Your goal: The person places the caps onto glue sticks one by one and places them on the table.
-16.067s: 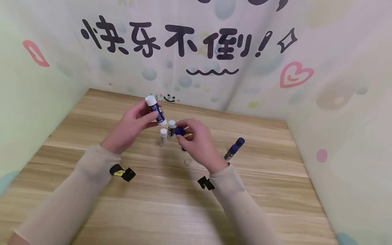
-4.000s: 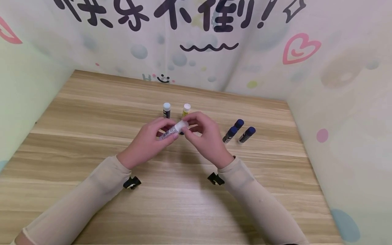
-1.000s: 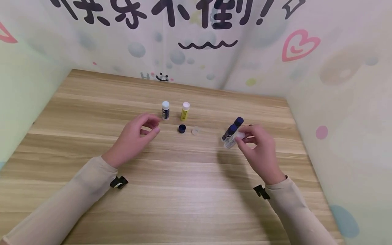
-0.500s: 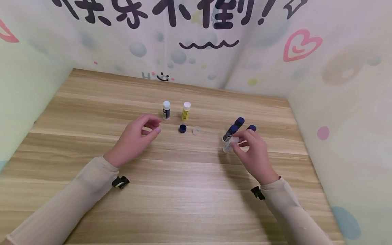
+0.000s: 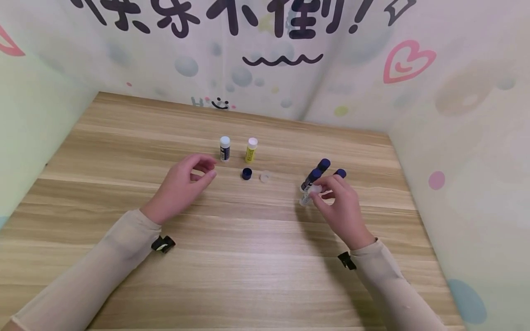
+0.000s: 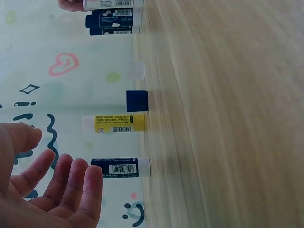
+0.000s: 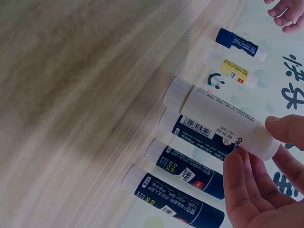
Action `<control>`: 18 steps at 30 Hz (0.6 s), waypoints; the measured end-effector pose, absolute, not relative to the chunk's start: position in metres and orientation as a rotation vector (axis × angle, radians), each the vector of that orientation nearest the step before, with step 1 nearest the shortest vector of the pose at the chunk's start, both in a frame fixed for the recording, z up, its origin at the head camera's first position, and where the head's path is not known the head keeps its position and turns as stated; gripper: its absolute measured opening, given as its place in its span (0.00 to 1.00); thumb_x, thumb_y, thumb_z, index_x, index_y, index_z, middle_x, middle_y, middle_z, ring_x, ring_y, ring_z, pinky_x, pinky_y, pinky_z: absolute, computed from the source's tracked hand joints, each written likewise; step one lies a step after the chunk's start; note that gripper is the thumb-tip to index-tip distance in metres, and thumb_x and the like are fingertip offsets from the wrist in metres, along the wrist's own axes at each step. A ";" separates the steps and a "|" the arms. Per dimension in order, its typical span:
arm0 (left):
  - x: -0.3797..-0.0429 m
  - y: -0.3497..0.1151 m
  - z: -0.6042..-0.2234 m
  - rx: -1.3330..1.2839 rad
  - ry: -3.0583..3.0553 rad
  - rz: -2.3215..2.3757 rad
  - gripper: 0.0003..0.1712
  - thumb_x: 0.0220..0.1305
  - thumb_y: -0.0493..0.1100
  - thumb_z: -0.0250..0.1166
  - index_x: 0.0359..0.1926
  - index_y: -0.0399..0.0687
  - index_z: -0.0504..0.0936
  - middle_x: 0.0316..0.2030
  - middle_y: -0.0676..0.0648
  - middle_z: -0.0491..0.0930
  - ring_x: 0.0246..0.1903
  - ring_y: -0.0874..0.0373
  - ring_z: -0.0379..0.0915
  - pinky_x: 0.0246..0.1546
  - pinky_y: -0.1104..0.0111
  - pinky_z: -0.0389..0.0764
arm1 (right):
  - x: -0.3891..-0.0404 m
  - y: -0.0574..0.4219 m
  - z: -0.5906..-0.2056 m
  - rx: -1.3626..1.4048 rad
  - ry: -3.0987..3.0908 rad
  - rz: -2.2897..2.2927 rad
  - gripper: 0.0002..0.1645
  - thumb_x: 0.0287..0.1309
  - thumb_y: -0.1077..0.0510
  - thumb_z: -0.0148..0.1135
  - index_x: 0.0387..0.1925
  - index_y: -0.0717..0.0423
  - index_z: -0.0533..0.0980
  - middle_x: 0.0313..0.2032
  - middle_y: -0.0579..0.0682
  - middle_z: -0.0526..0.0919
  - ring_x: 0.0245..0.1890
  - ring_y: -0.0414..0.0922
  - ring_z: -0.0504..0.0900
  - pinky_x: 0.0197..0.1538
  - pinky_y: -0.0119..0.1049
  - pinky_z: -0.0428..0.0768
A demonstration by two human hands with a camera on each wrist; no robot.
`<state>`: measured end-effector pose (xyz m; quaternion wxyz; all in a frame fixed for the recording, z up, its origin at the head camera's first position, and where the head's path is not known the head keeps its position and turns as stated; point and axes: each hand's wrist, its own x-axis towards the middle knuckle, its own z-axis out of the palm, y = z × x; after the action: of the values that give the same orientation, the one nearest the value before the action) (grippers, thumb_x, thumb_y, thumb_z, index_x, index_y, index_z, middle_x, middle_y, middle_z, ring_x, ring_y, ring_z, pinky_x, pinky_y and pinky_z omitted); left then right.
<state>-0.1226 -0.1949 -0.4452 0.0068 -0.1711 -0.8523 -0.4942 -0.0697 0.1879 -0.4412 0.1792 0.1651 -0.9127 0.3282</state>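
Note:
My right hand [image 5: 341, 207] pinches a white glue stick [image 7: 216, 118] by its capped top; it stands upright with its base at the table. Right behind it are two navy-capped glue sticks, one nearer [image 5: 310, 179] and one farther [image 5: 323, 165], while a third navy-capped glue stick [image 5: 340, 173] is mostly hidden by my hand. My left hand [image 5: 178, 188] hovers left of centre with relaxed fingers and holds nothing. Beyond it stand a navy glue stick with a white cap [image 5: 225, 149] and a yellow glue stick with a white cap [image 5: 250, 151].
A loose navy cap [image 5: 246, 174] and a clear cap [image 5: 265, 176] lie on the wooden table [image 5: 248, 266], in front of the yellow glue stick. A printed curtain [image 5: 165, 78] rises behind the table's back edge.
Four seconds ago both hands held the white glue stick at the centre; my right hand has carried it right beside the navy-capped ones. Over the last second it shifted slightly toward me and left.

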 end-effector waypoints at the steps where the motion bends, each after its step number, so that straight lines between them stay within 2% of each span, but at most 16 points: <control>1: -0.123 -0.195 -0.445 -0.533 -2.668 -1.542 0.16 0.74 0.48 0.61 0.57 0.47 0.77 0.50 0.48 0.78 0.50 0.56 0.73 0.49 0.58 0.81 | -0.070 0.188 -0.441 0.467 -2.579 0.927 0.15 0.54 0.66 0.74 0.42 0.55 0.79 0.39 0.45 0.77 0.40 0.41 0.80 0.38 0.39 0.86; 9: -0.128 -0.198 -0.435 -0.538 -2.650 -1.546 0.17 0.73 0.47 0.61 0.57 0.45 0.77 0.50 0.48 0.78 0.49 0.56 0.73 0.48 0.59 0.80 | -0.071 0.183 -0.428 0.487 -2.477 0.880 0.13 0.55 0.66 0.73 0.42 0.59 0.80 0.41 0.51 0.79 0.39 0.47 0.81 0.41 0.38 0.83; 14: -0.137 -0.198 -0.430 -0.544 -2.662 -1.531 0.18 0.74 0.48 0.61 0.59 0.46 0.76 0.50 0.48 0.76 0.49 0.56 0.72 0.49 0.59 0.80 | -0.076 0.166 -0.409 0.543 -2.394 0.843 0.11 0.55 0.66 0.73 0.41 0.57 0.81 0.43 0.48 0.80 0.40 0.46 0.80 0.46 0.35 0.78; 18: -0.147 -0.198 -0.432 -0.528 -2.693 -1.491 0.18 0.74 0.48 0.61 0.59 0.46 0.75 0.49 0.50 0.76 0.49 0.56 0.73 0.49 0.60 0.80 | -0.080 0.143 -0.398 0.595 -2.385 0.857 0.11 0.57 0.64 0.72 0.41 0.55 0.81 0.43 0.46 0.80 0.41 0.45 0.79 0.47 0.36 0.78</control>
<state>-0.1472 -0.1977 -0.4323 0.0093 -0.1691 -0.8623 -0.4773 -0.0798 0.1435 -0.3982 0.2661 0.2202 -0.8832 0.3173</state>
